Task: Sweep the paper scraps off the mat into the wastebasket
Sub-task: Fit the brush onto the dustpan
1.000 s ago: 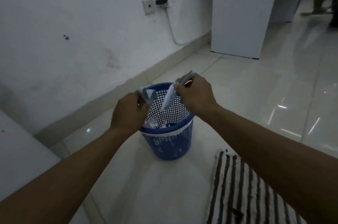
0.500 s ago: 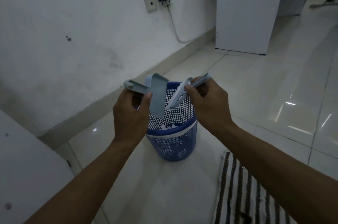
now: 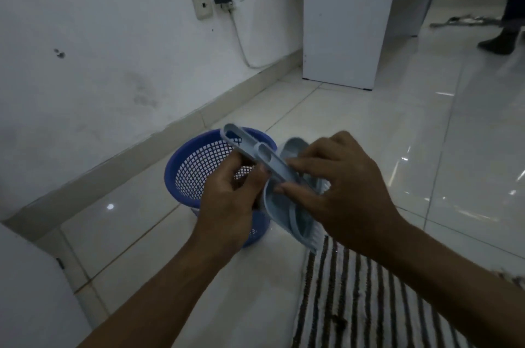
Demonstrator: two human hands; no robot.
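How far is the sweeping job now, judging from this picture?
Done, it seems: the visible part of the striped mat shows no white scraps, only a dark speck. In hand: both hands, left hand and right hand, hold the pale blue dustpan and brush together beside the blue wastebasket. Left: probably only putting the tools away.

Wastebasket (image 3: pixel 199 171) front behind hands, mat (image 3: pixel 369 305) cut off at bottom edge.
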